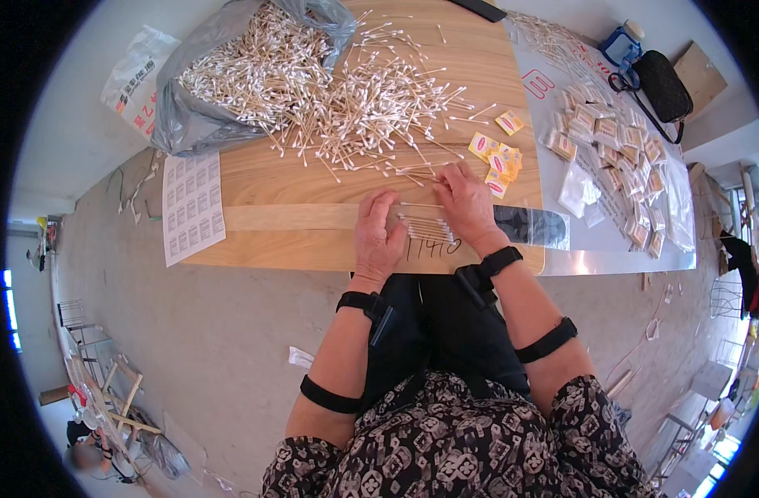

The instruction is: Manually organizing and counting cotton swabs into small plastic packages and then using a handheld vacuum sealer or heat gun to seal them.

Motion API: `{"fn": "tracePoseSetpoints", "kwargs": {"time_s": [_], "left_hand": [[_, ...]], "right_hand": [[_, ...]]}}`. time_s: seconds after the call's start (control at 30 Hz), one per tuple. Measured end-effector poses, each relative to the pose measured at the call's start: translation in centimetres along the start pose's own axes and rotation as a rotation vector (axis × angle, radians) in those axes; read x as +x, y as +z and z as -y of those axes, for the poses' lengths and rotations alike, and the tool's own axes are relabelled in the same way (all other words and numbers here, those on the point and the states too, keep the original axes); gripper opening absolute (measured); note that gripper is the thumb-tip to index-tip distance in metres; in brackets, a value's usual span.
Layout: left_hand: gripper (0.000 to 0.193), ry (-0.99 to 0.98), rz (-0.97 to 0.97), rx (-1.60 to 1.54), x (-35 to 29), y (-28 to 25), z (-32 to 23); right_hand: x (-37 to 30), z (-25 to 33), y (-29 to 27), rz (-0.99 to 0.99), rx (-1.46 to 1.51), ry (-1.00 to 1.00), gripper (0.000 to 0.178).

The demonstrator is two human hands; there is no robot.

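On the wooden table in front of me lies a short row of cotton swabs point(429, 228), side by side with their sticks running left to right. My left hand point(378, 236) is at the row's left ends, its fingers bent and its thumb against the swab tips. My right hand point(467, 203) is at the right ends, thumb and fingers pinched together at the row's far side. One swab lies slightly apart, spanning the gap between both hands. The fingers partly hide the tips. Beyond my hands spreads a large loose heap of cotton swabs point(379, 108).
A grey plastic bag point(180, 116) spills swabs at the far left. Near it lies a printed label sheet point(193, 207). Yellow cards point(500, 162) lie right of the heap. Many small packed swab packets point(608, 133) cover the right side, with a black bag point(663, 85) behind.
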State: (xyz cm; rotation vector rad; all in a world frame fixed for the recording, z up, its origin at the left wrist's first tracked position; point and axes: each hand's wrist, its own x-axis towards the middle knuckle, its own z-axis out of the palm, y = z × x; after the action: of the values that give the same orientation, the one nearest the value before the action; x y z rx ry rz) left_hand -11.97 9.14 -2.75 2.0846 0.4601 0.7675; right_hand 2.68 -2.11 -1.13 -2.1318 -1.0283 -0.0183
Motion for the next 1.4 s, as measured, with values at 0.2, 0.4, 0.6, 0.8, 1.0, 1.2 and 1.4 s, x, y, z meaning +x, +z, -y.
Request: {"fn": "tracePoseSetpoints", "kwargs": {"time_s": [0.2, 0.4, 0.6, 0.8, 1.0, 1.2, 1.4], "left_hand": [[0.040, -0.008, 0.009, 0.009, 0.3, 0.0, -0.6], [0.039, 0.002, -0.013, 0.006, 0.2, 0.0, -0.4], [0.038, -0.004, -0.015, 0.011, 0.2, 0.0, -0.6], [0.034, 0.044, 0.011, 0.051, 0.1, 0.1, -0.9], [0.030, 0.062, 0.050, 0.076, 0.2, 0.1, -0.9], [0.029, 0.012, 0.027, 0.018, 0.0, 0.1, -0.8], [0.031, 0.040, 0.033, 0.067, 0.3, 0.1, -1.1]], "right_hand": [[0.8, -0.5, 0.6, -0.004, -0.106, -0.038, 0.010], [0.7, -0.1, 0.5, 0.007, -0.062, -0.033, 0.012], [1.3, 0.2, 0.3, 0.039, -0.022, 0.116, 0.011], [1.8, -0.3, 0.6, 0.035, -0.114, 0.005, 0.011], [2.2, -0.8, 0.8, -0.144, -0.134, -0.068, 0.008], [1.6, -0.6, 0.1, -0.023, -0.071, -0.067, 0.008], [1.4, -1.0, 0.6, -0.003, -0.153, -0.073, 0.012]]}}
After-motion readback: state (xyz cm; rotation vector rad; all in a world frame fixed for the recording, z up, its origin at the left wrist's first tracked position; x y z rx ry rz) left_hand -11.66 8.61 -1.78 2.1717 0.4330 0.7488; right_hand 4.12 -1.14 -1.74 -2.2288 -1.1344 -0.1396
